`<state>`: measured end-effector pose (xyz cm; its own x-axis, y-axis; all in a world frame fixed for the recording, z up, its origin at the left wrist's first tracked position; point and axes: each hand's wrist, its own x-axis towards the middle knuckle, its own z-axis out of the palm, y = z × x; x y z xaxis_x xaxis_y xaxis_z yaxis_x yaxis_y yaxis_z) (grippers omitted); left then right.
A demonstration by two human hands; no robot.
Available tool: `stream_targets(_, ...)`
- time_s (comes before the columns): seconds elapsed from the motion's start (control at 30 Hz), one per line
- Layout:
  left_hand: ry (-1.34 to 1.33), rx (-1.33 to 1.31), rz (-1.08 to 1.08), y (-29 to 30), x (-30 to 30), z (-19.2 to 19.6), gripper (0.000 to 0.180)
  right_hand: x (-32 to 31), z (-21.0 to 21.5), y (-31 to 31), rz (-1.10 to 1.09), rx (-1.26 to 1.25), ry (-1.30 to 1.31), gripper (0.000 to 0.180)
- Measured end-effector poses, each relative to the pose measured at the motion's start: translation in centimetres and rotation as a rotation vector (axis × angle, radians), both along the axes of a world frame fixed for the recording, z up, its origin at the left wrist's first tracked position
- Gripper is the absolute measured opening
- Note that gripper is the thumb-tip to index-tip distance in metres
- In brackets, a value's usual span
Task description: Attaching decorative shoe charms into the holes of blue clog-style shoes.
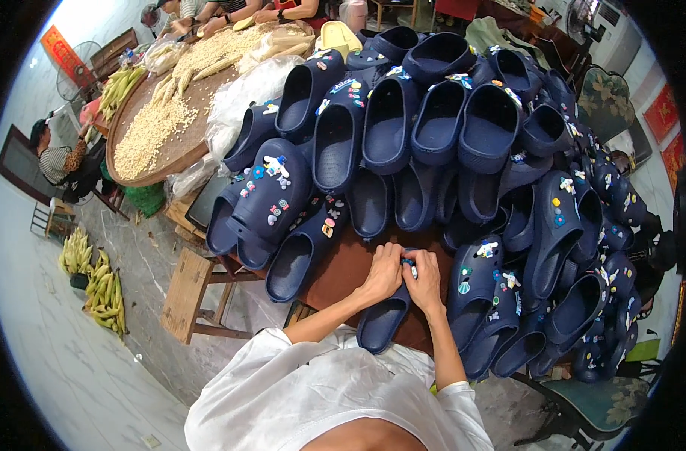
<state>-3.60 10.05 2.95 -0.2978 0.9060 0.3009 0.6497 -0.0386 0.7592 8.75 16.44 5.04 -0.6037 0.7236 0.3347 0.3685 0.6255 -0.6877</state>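
Overhead, seen from the person's own head, a great heap of navy blue clogs [433,135] covers most of a brown table [343,267], many of them studded with small coloured charms [277,169]. That heap is, in my judgement, the main risk: it rises steeply just behind and to the right of the hands, so a nudge from an elbow or a tug on a lower clog could send some sliding onto the working spot or off the table edge. Further back left, a round tray of pale corn kernels [151,131] sits with other people around it, well apart from the work. Closer in, one navy clog [384,316] lies on the table's near edge, its heel pointing toward the person. Both hands are together over its toe end: the left hand [383,274] and right hand [424,279] pinch down on the upper, fingers closed on the clog. A small pale charm [410,263] shows between the fingertips; if the grip slipped, it could drop into the pile.
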Motion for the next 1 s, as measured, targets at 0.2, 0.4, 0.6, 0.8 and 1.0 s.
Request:
stream_targets(0.2,-0.027,-0.042,-0.005,0.2,-0.2,-0.5,0.024,0.1,0.3,0.5,0.059,0.005,-0.061,0.019)
stream_targets(0.4,-0.094,-0.02,0.03,0.0,0.0,-0.9,0.022,0.1,0.4,0.9,0.145,-0.022,-0.096,0.021)
stream_targets(0.6,-0.131,0.012,0.015,0.0,-0.1,-0.8,0.024,0.1,-0.3,0.3,0.074,-0.018,-0.047,0.021)
stream_targets(0.8,-0.16,-0.013,0.026,0.0,0.0,-0.1,0.027,0.0,-0.7,0.2,-0.003,0.059,-0.055,0.015)
stream_targets(1.0,-0.099,-0.034,0.038,0.1,-0.1,-0.5,0.014,0.1,-0.5,0.1,0.0,0.056,-0.102,0.012)
